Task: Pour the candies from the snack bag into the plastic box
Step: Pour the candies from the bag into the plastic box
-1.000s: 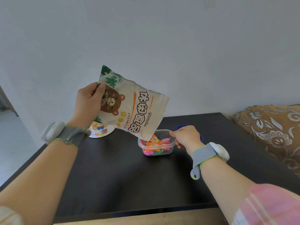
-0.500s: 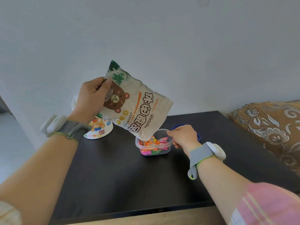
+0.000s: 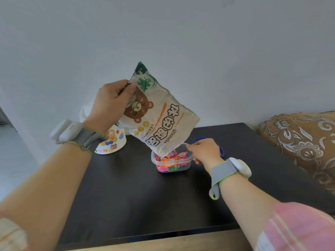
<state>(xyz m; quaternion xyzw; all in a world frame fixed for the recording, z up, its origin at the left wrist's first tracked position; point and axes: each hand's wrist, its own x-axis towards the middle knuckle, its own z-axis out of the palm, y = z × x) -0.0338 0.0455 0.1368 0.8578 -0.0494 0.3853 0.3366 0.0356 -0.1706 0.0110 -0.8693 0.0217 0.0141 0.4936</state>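
Your left hand (image 3: pixel 110 104) pinches the upper corner of the cream plastic snack bag with a brown bear print (image 3: pixel 155 116), tilted mouth-down into the clear rectangular plastic box (image 3: pixel 172 161) on the black table (image 3: pixel 136 196). Your right hand (image 3: pixel 204 151) grips the box's right rim. Bright pink and orange wrapped candies (image 3: pixel 172 157) fill it.
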